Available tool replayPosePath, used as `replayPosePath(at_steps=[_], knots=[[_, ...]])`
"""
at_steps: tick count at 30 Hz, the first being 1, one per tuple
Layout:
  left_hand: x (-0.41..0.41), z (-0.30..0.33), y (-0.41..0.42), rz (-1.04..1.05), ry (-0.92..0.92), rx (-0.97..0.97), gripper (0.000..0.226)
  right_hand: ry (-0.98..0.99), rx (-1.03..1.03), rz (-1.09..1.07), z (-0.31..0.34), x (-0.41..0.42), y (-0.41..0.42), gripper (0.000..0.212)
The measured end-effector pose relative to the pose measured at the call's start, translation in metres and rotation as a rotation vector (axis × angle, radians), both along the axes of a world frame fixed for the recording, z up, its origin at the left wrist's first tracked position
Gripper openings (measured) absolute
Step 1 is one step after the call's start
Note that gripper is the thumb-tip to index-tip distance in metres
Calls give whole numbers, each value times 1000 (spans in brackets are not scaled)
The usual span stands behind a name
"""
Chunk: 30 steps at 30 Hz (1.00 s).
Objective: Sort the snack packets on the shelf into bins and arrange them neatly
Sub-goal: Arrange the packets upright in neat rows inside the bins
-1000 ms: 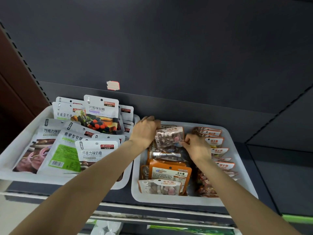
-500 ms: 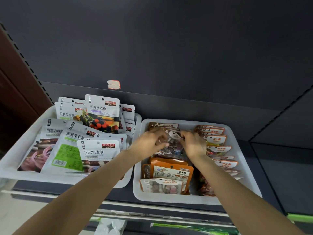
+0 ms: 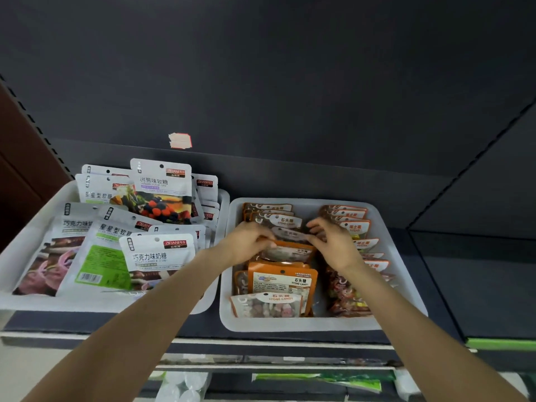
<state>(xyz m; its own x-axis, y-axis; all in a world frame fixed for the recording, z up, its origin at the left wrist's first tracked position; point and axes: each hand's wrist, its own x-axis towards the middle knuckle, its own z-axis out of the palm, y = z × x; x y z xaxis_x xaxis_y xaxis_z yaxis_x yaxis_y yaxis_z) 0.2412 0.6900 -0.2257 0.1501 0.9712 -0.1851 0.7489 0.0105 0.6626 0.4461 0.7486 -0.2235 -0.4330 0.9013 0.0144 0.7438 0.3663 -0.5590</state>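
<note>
Orange-edged, clear-fronted stone candy packet (image 3: 290, 250) lies across the middle of the right white bin (image 3: 324, 324), its long axis running left to right and its printed label toward the right end, resting on the left-hand stack of matching orange packets (image 3: 280, 281). Both hands meet over it: the left hand (image 3: 246, 245) pinches the packet's left end with curled fingers, and the right hand (image 3: 333, 242) pinches its right end, the grip of each narrow and closed on the packet. Half a second earlier the hands held a packet further back in the bin, tilted up with its clear face showing; now they sit lower and nearer, and the packet lies flatter on the stack. A second row of orange packets (image 3: 356, 230) stands overlapped along the bin's right side. The left white bin (image 3: 17, 300), just beside the right one, holds grey-white pouches (image 3: 159, 256) with Chinese print, some upright at the back, some leaning forward. Both bins rest on a dark shelf (image 3: 429, 285) with a dark back panel bearing a small pale sticker (image 3: 179, 140); a lower shelf with green packaging shows beneath
</note>
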Motion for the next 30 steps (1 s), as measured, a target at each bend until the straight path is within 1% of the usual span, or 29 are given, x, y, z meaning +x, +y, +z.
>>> replayPosePath(at_steps=[2, 3, 4, 5, 7, 8, 9, 10, 11, 13, 14, 16, 17, 19, 21, 23, 25, 26, 28, 29, 30], knots=[[1, 1, 1, 96, 8, 98, 23, 49, -25, -30, 1, 2, -5, 26], [1, 1, 2, 144, -28, 126, 22, 105, -69, -77, 3, 2, -8, 30], [1, 1, 2, 209, -115, 133, 20, 162, -124, -120, 4, 3, -10, 33], [1, 2, 2, 292, -248, 121, 17, 210, -170, -138, 4, 3, -11, 34], [3, 4, 2, 446, -525, 73, 9, 229, -193, -88, 3, 4, -13, 24], [5, 5, 2, 487, -637, 47, 7, 221, -175, -70, 2, 5, -12, 17], [8, 6, 2, 505, -714, 16, 7, 204, -147, -76, 1, 5, -11, 10], [12, 6, 2, 506, -736, -2, 8, 178, -111, -91, 1, 5, -10, 7], [14, 5, 3, 495, -668, 12, 9, 149, -72, -109, 2, 4, -8, 8], [16, 4, 3, 440, -381, 126, 18, 104, -19, -156, 5, 2, -6, 12], [17, 3, 3, 402, -255, 196, 29, 88, -13, -180, 6, 2, -5, 13], [18, 3, 2, 311, -88, 286, 53, 58, -22, -224, 8, 2, -3, 14], [18, 3, 2, 251, -28, 296, 64, 48, -31, -243, 9, 2, -3, 13], [19, -1, 2, 121, 64, 237, 82, 55, -50, -297, 9, 2, -2, 12], [17, -7, 4, 11, 152, 150, 92, 74, -82, -354, 9, 3, 0, 17], [14, -8, 10, -42, 209, 95, 93, 95, -101, -383, 10, 4, 1, 20], [12, -6, 14, -35, 276, 82, 87, 122, -72, -408, 13, 5, -1, 17], [11, -5, 15, -15, 344, 107, 81, 145, -37, -422, 14, 7, -2, 14], [12, -3, 16, 10, 536, 214, 66, 189, 52, -454, 16, 11, -7, 10], [14, -3, 16, 9, 551, 243, 60, 195, 82, -456, 15, 12, -9, 8], [17, -3, 15, 22, 460, 222, 54, 183, 100, -433, 14, 13, -11, 5]])
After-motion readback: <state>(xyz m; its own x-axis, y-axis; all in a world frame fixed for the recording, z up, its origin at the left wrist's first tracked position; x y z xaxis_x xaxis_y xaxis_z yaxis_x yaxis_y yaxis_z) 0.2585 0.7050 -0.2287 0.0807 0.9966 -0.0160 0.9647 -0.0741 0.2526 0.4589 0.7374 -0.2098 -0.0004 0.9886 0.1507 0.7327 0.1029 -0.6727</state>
